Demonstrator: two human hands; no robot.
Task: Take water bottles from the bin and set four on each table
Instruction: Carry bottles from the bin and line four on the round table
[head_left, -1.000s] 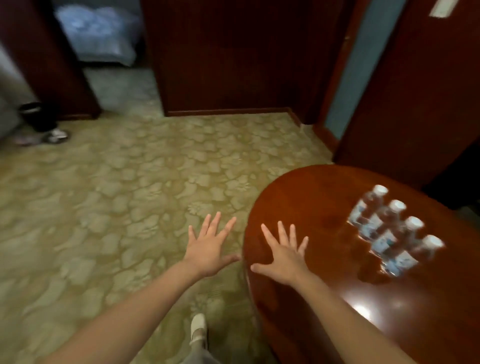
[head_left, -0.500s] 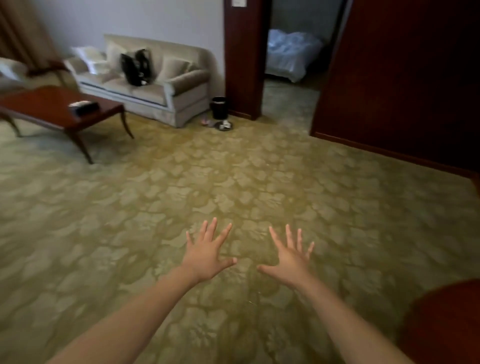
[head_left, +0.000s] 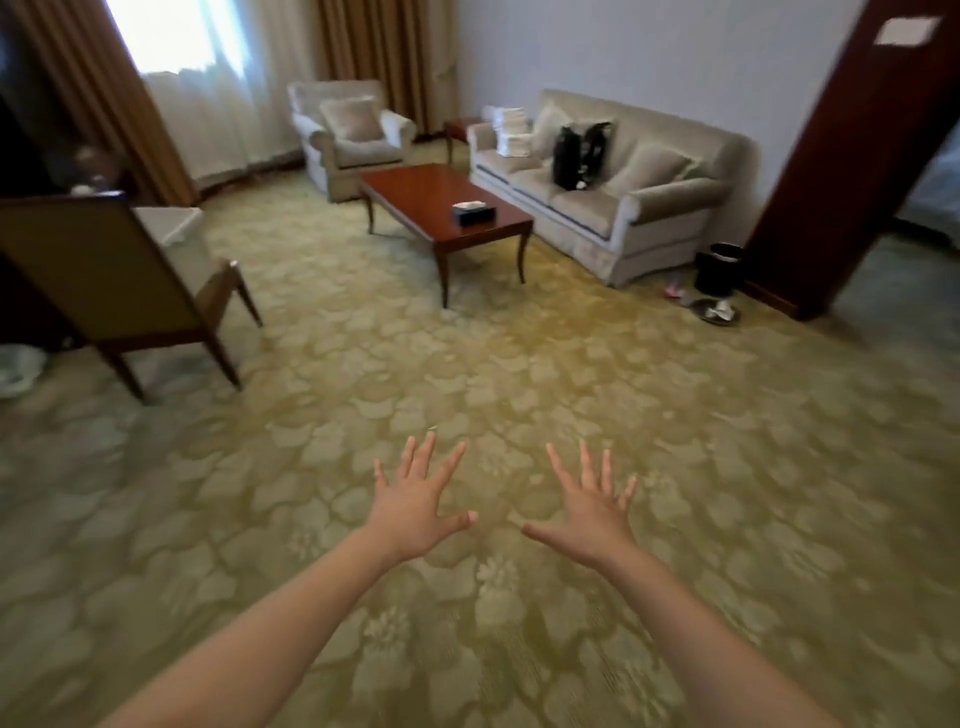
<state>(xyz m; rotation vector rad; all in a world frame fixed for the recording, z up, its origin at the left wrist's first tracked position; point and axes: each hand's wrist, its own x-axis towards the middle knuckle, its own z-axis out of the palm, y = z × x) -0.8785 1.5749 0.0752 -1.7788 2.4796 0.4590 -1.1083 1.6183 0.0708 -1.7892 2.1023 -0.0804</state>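
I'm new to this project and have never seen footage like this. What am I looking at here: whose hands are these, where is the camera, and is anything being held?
There is no machine here. A person wears one wide-angle camera on the head, looking forward and down, so you see their own bare arms. The left hand and the right hand are stretched out with fingers spread above the patterned yellow-green carpet; both hold nothing. Ahead stands a low red-brown wooden coffee table with a black tissue box on it, next to a beige fabric sofa. No water bottle or bin shows in this picture.
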